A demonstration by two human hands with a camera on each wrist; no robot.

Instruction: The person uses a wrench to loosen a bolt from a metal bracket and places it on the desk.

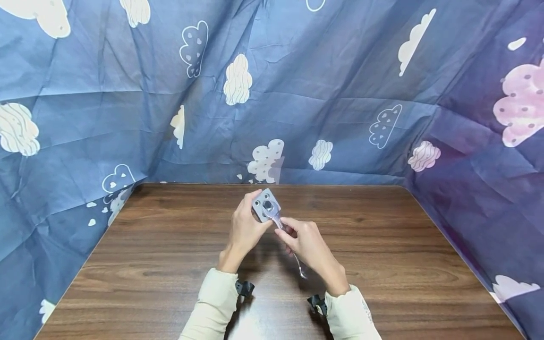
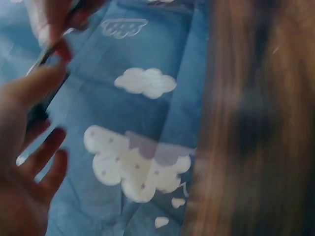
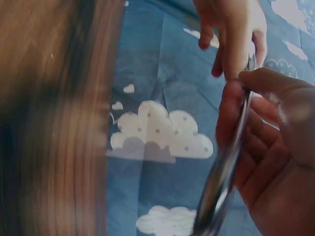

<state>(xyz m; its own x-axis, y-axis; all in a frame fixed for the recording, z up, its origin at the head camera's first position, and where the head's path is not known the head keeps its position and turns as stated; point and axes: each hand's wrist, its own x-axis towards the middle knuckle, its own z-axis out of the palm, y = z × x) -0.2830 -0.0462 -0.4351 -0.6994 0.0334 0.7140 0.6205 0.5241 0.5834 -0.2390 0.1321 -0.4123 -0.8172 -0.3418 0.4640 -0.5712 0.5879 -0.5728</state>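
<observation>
In the head view my left hand [image 1: 246, 224] grips a square grey metal plate [image 1: 261, 199] by its edges, thumb along the lower side. Small round holes show in the plate, and a dark bolt head [image 1: 267, 204] stands at its middle. My right hand [image 1: 308, 241] pinches a shiny wrench [image 1: 275, 219] between thumb and fingers close to its ring end. That ring end sits around the bolt head. The wrench's handle [image 3: 221, 172] runs down past the right palm in the right wrist view. Fingers of my left hand [image 2: 29, 142] hide much of the plate in the left wrist view.
Both hands are raised over a brown wood-grain table [image 1: 170, 264]. Blue cloth [image 1: 297, 118] printed with clouds hangs behind the table and along its sides. Black straps [image 1: 245, 288] sit at the cuffs of the pale sleeves [image 1: 212, 302].
</observation>
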